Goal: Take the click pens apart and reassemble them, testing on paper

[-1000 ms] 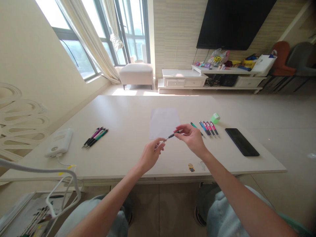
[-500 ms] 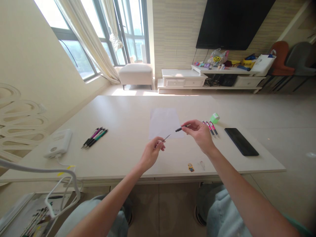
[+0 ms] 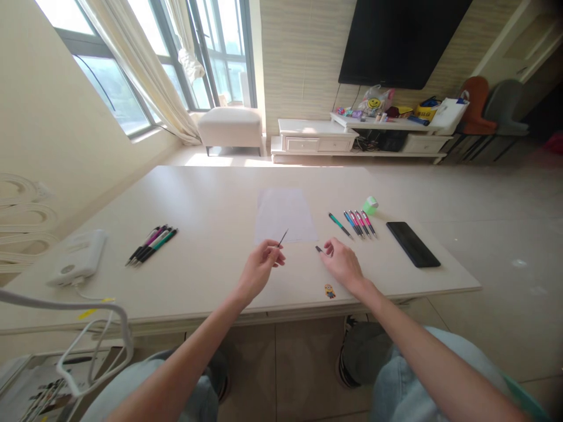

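Note:
My left hand (image 3: 264, 261) is closed around a thin dark pen refill (image 3: 283, 237), which points up and to the right over the table. My right hand (image 3: 342, 264) is low near the tabletop, its thumb and fingers bent round a short black pen barrel piece (image 3: 319, 249); most of the piece is hidden by the fingers. Beyond both hands lies a white sheet of paper (image 3: 285, 214). Right of it are a green pen (image 3: 340, 225) and a row of several blue and pink pens (image 3: 359, 224). A cartoon sticker (image 3: 329, 291) lies near the front edge.
Several pens (image 3: 152, 245) lie bunched on the table's left side. A white power strip (image 3: 81, 258) with a cable sits at far left. A light-green container (image 3: 370, 205) and a black phone (image 3: 413, 244) are at right. The table's front edge (image 3: 281, 309) runs before my knees.
My right hand has come down and closer with the black piece, apart from the refill. The refill in my left hand now points more upward. The view has turned slightly right.

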Action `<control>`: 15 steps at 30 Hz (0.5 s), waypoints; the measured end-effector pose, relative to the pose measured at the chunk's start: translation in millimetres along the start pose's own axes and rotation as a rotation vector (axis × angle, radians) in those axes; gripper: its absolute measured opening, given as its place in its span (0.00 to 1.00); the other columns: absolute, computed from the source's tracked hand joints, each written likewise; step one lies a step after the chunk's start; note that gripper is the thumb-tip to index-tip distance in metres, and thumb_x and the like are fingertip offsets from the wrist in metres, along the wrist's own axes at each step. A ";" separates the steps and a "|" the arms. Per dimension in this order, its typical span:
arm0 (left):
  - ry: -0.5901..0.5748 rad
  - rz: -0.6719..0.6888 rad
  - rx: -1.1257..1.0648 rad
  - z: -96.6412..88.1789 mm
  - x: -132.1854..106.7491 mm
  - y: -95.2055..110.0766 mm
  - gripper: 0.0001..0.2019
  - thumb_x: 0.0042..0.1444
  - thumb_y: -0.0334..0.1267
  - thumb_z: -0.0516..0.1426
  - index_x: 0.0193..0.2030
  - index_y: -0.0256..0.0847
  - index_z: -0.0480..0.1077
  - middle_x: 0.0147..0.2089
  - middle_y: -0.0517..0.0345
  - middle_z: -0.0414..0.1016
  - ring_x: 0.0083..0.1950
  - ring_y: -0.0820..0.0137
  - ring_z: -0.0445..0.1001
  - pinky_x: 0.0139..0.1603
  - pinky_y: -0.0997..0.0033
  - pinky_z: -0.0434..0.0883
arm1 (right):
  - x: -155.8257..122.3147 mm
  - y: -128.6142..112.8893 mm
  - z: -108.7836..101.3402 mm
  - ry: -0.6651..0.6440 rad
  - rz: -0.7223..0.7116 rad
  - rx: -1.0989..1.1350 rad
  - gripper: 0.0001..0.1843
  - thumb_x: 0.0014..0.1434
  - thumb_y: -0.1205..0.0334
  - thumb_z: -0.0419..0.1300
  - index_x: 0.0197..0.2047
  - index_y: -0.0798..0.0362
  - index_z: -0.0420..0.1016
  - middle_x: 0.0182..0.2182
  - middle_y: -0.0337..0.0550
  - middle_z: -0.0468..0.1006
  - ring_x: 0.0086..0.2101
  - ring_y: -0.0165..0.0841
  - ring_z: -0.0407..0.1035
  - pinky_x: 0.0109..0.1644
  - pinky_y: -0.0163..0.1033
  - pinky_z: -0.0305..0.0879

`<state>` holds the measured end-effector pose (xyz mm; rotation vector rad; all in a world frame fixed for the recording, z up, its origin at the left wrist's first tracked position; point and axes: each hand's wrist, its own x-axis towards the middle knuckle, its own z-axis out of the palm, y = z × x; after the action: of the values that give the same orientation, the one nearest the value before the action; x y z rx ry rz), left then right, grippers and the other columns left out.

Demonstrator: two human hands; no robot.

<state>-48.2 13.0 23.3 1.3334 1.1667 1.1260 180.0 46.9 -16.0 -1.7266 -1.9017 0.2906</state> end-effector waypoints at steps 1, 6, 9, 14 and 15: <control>0.001 -0.002 -0.002 0.4 0.1 0.4 0.13 0.56 0.47 0.53 0.39 0.40 0.65 0.29 0.59 0.73 0.32 0.71 0.73 0.35 0.69 0.68 | -2.4 -0.2 2.1 -0.018 0.013 -0.029 0.07 0.51 0.63 0.57 0.36 0.52 0.68 0.28 0.40 0.74 0.29 0.32 0.68 0.32 0.35 0.58; -0.002 -0.004 -0.007 2.1 0.9 1.2 0.13 0.55 0.48 0.54 0.39 0.40 0.65 0.29 0.59 0.73 0.31 0.71 0.73 0.35 0.69 0.68 | -7.1 -1.7 5.7 -0.074 0.039 -0.049 0.12 0.52 0.63 0.58 0.42 0.51 0.68 0.25 0.37 0.73 0.28 0.32 0.68 0.32 0.34 0.55; -0.012 -0.007 -0.005 3.0 1.2 0.7 0.13 0.56 0.47 0.53 0.39 0.40 0.65 0.29 0.59 0.73 0.32 0.71 0.72 0.35 0.70 0.68 | -7.2 -2.9 6.2 -0.072 0.044 -0.048 0.12 0.52 0.63 0.58 0.42 0.51 0.68 0.25 0.37 0.74 0.28 0.32 0.68 0.32 0.34 0.55; -0.024 -0.018 0.002 4.6 0.8 1.5 0.12 0.56 0.47 0.53 0.38 0.40 0.65 0.30 0.58 0.72 0.32 0.71 0.72 0.35 0.70 0.68 | -7.0 -5.0 5.5 -0.082 0.044 -0.025 0.13 0.53 0.63 0.57 0.43 0.50 0.68 0.26 0.37 0.74 0.29 0.32 0.69 0.33 0.34 0.56; -0.026 -0.019 0.002 4.9 0.8 1.9 0.12 0.56 0.47 0.53 0.38 0.40 0.65 0.30 0.58 0.72 0.32 0.71 0.72 0.35 0.70 0.68 | -7.0 -5.5 5.0 -0.088 0.044 -0.022 0.13 0.53 0.63 0.57 0.43 0.50 0.68 0.25 0.37 0.74 0.29 0.32 0.69 0.33 0.35 0.56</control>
<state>-43.1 13.2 24.9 1.3320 1.1604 1.0909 172.8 40.3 -19.1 -1.7993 -1.9371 0.3697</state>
